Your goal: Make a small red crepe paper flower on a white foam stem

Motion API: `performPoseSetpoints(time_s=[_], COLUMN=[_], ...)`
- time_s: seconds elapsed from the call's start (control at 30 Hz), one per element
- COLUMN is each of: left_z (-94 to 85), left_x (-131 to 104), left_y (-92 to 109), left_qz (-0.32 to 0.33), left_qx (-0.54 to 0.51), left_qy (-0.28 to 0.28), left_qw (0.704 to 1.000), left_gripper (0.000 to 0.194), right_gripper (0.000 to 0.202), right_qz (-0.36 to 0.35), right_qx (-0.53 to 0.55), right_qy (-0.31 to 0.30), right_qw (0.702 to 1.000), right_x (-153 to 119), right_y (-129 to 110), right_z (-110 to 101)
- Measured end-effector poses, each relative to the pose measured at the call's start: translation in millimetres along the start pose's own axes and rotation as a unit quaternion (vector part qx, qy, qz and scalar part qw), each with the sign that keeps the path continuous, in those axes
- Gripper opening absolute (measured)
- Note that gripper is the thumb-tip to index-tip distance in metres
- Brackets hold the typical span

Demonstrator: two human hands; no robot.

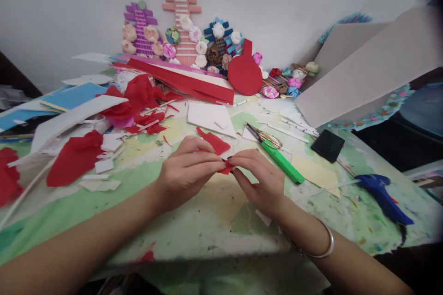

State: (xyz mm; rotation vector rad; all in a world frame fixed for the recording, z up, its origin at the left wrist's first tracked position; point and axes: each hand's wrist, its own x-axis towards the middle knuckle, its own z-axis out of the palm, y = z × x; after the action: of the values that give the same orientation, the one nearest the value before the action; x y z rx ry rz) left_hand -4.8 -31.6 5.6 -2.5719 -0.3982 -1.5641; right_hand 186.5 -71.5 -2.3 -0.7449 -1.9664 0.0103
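Near the middle of the table, my left hand [188,173] and my right hand [261,179] meet at the fingertips. Both pinch a small piece of red crepe paper [226,167] between them, just above the tabletop. Another red scrap [216,142] shows just behind my left fingers; whether it joins the held piece I cannot tell. To the right of my right hand lie scissors [266,136] and a green box cutter [284,162]. A white foam board piece [210,119] lies beyond my hands.
A blue glue gun [384,196] and a dark phone-like slab [327,145] lie at the right. Red crepe paper [76,159] and white scraps [104,166] cover the left. A red paddle-shaped piece [245,73] and flower-decorated stick crafts [182,27] stand along the wall. A large grey board [367,64] leans at right.
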Motion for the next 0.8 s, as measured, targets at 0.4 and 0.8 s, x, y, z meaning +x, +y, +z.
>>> performPoseSetpoints(time_s=[0.4,0.8], left_z=[3.7,2.3], left_x=[-1.0,-0.6], left_y=[-1.7,-2.3], left_qz=[-0.045,-0.034], left_qx=[-0.037,-0.013], left_qy=[-0.014,-0.029], left_qw=[0.998,0.999], left_gripper=[0.013,0.013], right_gripper=[0.019,0.009], right_qz=[0.074,0.098], right_qx=[-0.001,0.033], right_qy=[-0.005,-0.004], right_qw=[0.997,0.995], right_x=[-0.5,1.8], right_y=[-0.7,-0.6], right_z=[-1.4,-0.4])
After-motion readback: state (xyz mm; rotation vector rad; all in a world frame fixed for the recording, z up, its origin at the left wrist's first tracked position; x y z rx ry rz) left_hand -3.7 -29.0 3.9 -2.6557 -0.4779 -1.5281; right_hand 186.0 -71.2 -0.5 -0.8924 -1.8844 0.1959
